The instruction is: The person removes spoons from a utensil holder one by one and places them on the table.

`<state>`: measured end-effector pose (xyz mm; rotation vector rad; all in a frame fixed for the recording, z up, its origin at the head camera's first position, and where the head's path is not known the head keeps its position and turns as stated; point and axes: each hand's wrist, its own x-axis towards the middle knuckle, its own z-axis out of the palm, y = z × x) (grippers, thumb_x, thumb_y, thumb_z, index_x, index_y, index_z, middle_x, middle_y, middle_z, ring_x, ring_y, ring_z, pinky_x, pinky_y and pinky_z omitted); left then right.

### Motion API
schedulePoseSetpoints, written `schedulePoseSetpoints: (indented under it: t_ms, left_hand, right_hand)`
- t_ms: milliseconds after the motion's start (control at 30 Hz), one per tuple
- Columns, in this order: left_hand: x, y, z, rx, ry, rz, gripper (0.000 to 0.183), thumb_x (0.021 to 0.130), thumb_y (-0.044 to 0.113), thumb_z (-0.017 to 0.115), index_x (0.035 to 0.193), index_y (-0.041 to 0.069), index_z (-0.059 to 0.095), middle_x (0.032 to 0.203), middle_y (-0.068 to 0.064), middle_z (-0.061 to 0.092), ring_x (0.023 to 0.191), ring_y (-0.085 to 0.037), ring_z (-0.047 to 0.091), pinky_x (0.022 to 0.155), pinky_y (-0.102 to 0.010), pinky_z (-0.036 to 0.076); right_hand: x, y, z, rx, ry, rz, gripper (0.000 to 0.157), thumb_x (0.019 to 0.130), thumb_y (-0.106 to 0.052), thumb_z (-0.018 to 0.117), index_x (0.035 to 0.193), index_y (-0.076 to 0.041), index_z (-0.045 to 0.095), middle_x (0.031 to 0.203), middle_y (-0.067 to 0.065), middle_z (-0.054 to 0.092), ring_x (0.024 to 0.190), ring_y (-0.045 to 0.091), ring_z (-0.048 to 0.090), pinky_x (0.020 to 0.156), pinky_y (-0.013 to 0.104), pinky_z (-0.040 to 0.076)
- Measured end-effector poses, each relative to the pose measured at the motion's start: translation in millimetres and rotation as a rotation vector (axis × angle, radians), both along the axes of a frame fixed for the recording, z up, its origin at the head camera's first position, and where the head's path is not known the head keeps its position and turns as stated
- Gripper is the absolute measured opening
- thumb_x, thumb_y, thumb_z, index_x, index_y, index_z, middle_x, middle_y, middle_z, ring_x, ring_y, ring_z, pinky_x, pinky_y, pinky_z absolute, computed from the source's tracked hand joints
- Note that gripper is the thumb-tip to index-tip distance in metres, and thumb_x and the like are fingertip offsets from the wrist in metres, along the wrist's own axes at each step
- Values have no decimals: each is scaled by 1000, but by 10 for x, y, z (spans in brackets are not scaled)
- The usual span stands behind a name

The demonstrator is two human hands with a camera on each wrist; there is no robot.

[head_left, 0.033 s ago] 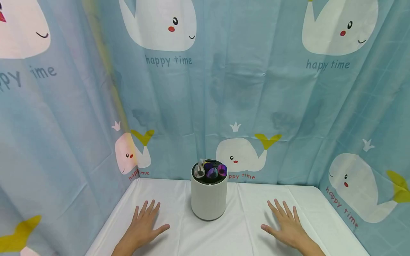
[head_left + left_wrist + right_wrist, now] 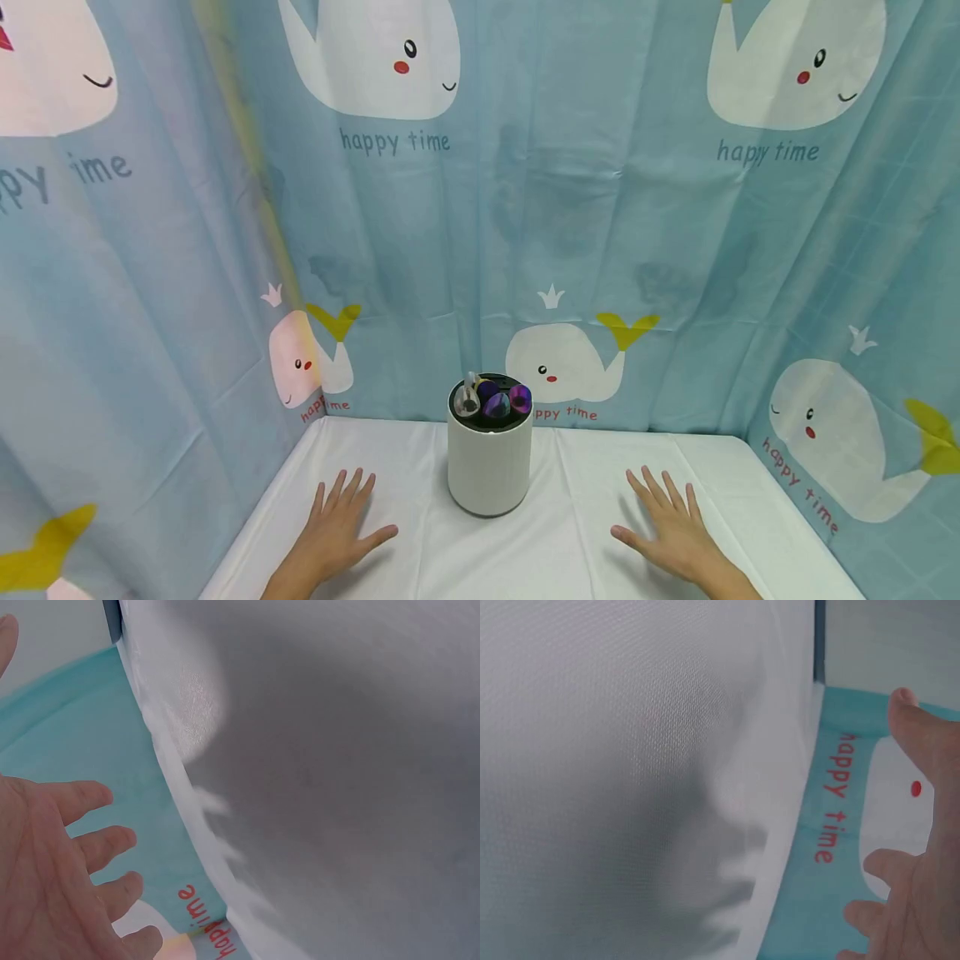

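A white cylindrical holder with a black top stands upright on the white-covered table. Out of its top poke several rounded ends: shiny purple ones and a clear one. To the left of the holder, my left hand is held palm down over the cloth, fingers spread and nothing in it. My right hand mirrors it on the other side, also spread and bare. Both hands are apart from the holder. In the wrist views, the left palm and the right palm face the tabletop, fingers extended.
White cloth covers the table, with faint creases. A light blue curtain printed with whales and "happy time" hangs behind the table and along both sides, close to its back edge.
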<state>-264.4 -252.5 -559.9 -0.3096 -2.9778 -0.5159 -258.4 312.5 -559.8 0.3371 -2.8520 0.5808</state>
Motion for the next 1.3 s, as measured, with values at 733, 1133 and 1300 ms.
schedulePoseSetpoints:
  t_ms: [733,1133,1300]
  left_hand:
    - [-90,98,214,-7,-12,-30,104,93,77,63,165,5,43,172,-26,31,161,-53,17,127,-77,3]
    - [-254,272,489,-27,46,-70,105,94,79,61,166,6,40,173,-24,29,162,-52,14,128,-76,2]
    - [-324,354,645,-34,77,-93,105,94,80,59,167,7,39,173,-24,29,162,-50,14,129,-75,4]
  right_hand:
    - [-180,-282,218,28,85,57,97,93,-71,70,167,-15,42,174,14,33,160,50,20,133,61,-9]
    - [-381,-597,556,65,114,122,102,92,-73,70,169,-14,37,177,13,25,162,49,17,129,73,6]
    - [-467,-717,689,79,118,145,105,92,-77,67,170,-14,34,177,13,25,163,47,16,130,72,8]
